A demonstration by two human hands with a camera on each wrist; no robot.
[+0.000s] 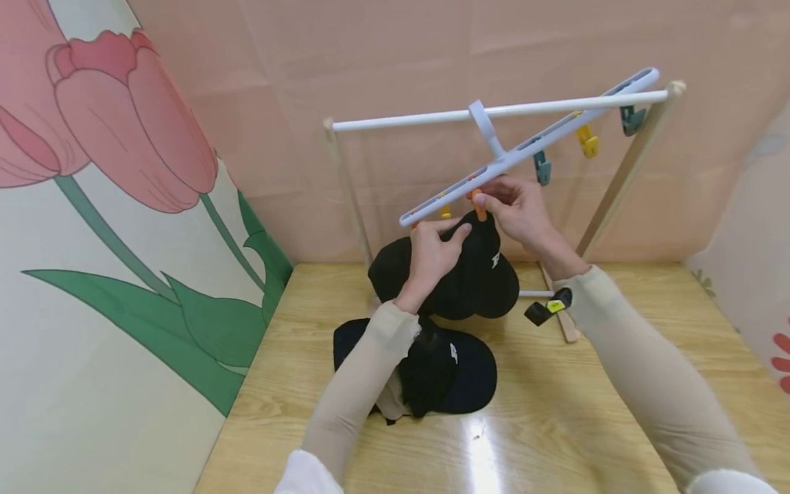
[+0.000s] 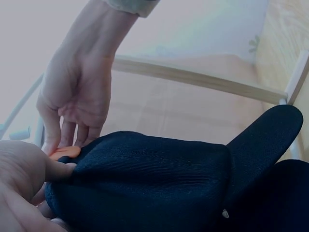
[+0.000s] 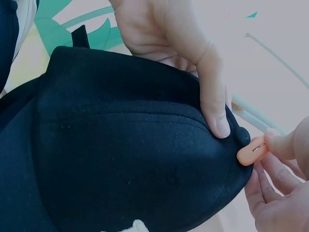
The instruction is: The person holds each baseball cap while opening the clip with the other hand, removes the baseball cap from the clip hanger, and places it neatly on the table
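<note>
A black cap (image 1: 490, 278) with a small white mark hangs crown-up below the pale hanger (image 1: 515, 159). My left hand (image 1: 432, 255) pinches its crown, the thumb pressing on the fabric near the top button in the right wrist view. My right hand (image 1: 523, 214) pinches an orange clothespin (image 3: 252, 152) between thumb and fingers, and the clip's tip overlaps the crown beside the button. Another black cap (image 1: 390, 269) hangs to the left, partly behind my left hand. Lower down, dark caps (image 1: 475, 374) lie on the table, partly hidden by my left sleeve.
The hanger hooks over a white rod (image 1: 413, 119) on a wooden-legged stand (image 1: 623, 175) and slopes up to the right. Green clips (image 1: 542, 168) and a yellow clip (image 1: 588, 140) dangle from its right half. A black strap (image 1: 548, 307) hangs at my right cuff. Tulip-printed panel (image 1: 142, 274) stands left.
</note>
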